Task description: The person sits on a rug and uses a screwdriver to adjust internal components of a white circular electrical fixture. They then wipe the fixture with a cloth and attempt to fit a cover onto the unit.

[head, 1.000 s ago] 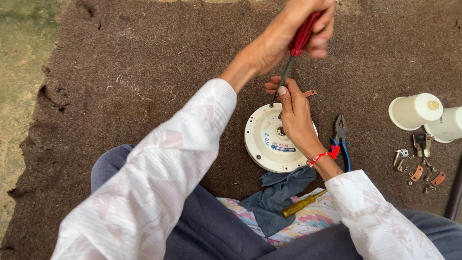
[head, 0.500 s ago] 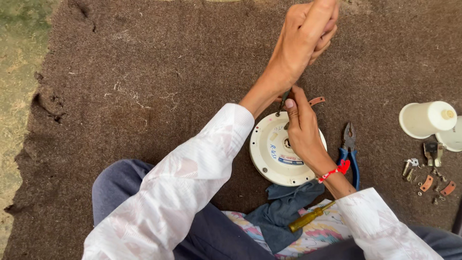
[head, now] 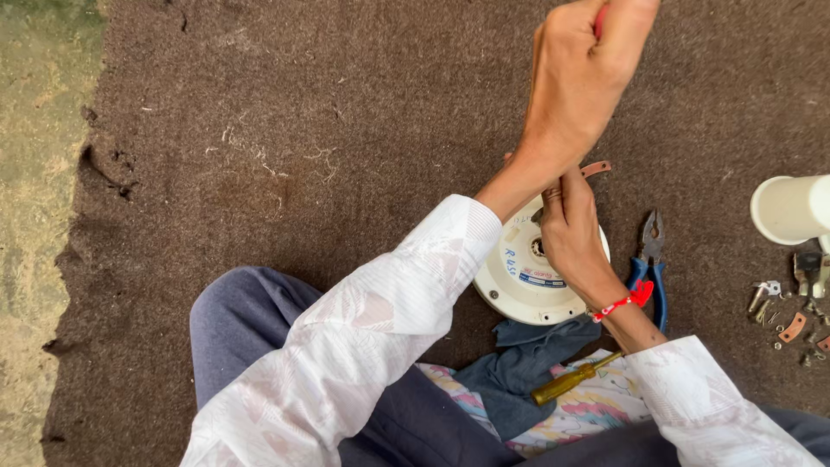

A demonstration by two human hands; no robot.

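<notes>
Left hand (head: 581, 79) raised high near the mat's far edge, fingers curled tight in a fist around a red tool handle (head: 599, 10); only a sliver of red shows at the top, and the shaft is hidden behind the hand and wrist. Going by how the fist sits, the handle's long axis probably runs down toward the white round motor housing (head: 517, 278), which lies on the brown mat (head: 285, 147) right of centre, directly below the fist. Right hand (head: 573, 232) rests on the housing's top, fingers pressed together and pointing away from the body, steadying it; this hand is the nearer one to the housing. Red thread on that wrist.

Counts: one housing, one pair of blue-handled pliers (head: 650, 270) just right of it, one yellow-handled screwdriver (head: 572, 379) on a blue cloth (head: 510, 367) at the near edge, one white cup-shaped cover (head: 788, 207) at the right edge, a scatter of small metal parts (head: 791, 316) below it.
</notes>
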